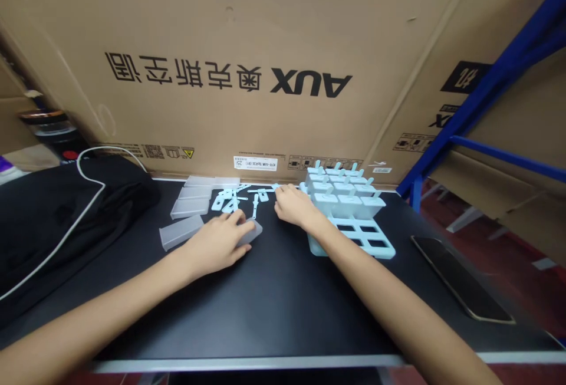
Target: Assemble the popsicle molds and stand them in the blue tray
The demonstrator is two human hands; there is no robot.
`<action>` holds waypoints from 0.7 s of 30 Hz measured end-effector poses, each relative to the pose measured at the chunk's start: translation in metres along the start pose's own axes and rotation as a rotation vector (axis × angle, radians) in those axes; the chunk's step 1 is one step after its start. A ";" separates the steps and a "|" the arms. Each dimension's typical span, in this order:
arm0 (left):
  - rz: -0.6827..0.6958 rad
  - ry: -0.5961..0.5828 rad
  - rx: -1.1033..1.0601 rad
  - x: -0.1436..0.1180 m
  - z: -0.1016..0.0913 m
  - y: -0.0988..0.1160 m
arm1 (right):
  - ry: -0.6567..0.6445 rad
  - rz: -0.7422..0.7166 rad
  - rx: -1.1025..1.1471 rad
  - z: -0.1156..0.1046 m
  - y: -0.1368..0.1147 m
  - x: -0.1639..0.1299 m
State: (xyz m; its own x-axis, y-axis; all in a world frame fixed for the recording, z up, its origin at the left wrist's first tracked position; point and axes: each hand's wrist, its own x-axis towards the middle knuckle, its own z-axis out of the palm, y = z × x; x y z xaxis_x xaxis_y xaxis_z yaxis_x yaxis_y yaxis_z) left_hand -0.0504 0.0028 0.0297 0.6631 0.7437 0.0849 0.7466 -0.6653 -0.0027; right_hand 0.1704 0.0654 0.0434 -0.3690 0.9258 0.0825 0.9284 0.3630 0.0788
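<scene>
My left hand (pixel 223 239) is closed on a translucent popsicle mold cup (pixel 252 232) that lies tilted near the table's middle. Its fingers wrap over the cup and hide part of it. Further back, my right hand (pixel 292 203) has its fingers curled at a light blue popsicle stick (pixel 276 187), pinching its end. Several more light blue popsicle sticks (pixel 230 197) lie in a loose pile between the hands. To the right stands a light blue popsicle mold rack (pixel 316 246), its back rows filled with cups and sticks and its front slots vacant.
More translucent cups (pixel 190 208) lie left of the pile. A large cardboard box (pixel 247 119) walls off the back. Black cloth (pixel 79 214) with a white cable (pixel 84 214) covers the left side. A phone (pixel 460 279) lies at right, near a blue metal frame (pixel 469 102).
</scene>
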 end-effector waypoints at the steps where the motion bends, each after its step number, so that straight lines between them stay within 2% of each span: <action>1: 0.001 -0.022 -0.039 0.000 -0.002 0.002 | -0.026 0.011 -0.004 0.005 -0.001 0.009; 4: 0.005 -0.054 -0.128 -0.002 -0.004 0.005 | -0.071 0.062 -0.007 0.012 0.005 0.027; 8: 0.051 -0.012 -0.307 0.001 -0.001 0.000 | -0.093 0.134 0.000 0.012 0.011 0.030; 12: 0.020 0.147 -0.534 0.012 0.002 -0.003 | -0.074 0.172 0.039 0.005 0.014 0.020; 15: 0.000 0.296 -0.705 0.021 0.005 -0.001 | -0.016 0.145 0.086 -0.005 0.017 0.008; 17: 0.008 0.390 -0.855 0.025 0.010 0.001 | 0.077 0.093 0.256 -0.011 0.017 -0.004; 18: 0.017 0.437 -0.933 0.026 0.013 0.002 | 0.140 0.068 0.416 -0.013 0.016 -0.010; 20: 0.045 0.527 -1.073 0.029 0.019 0.004 | 0.241 0.031 0.847 -0.016 0.012 -0.025; 21: 0.057 0.561 -1.128 0.030 0.022 0.005 | 0.251 0.025 1.065 -0.017 0.010 -0.032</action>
State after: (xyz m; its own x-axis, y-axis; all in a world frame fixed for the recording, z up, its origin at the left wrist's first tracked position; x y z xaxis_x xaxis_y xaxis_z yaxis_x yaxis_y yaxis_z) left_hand -0.0258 0.0232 0.0100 0.3721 0.7661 0.5240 0.0729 -0.5869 0.8063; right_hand 0.1904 0.0375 0.0580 -0.2359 0.9301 0.2816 0.4522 0.3615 -0.8154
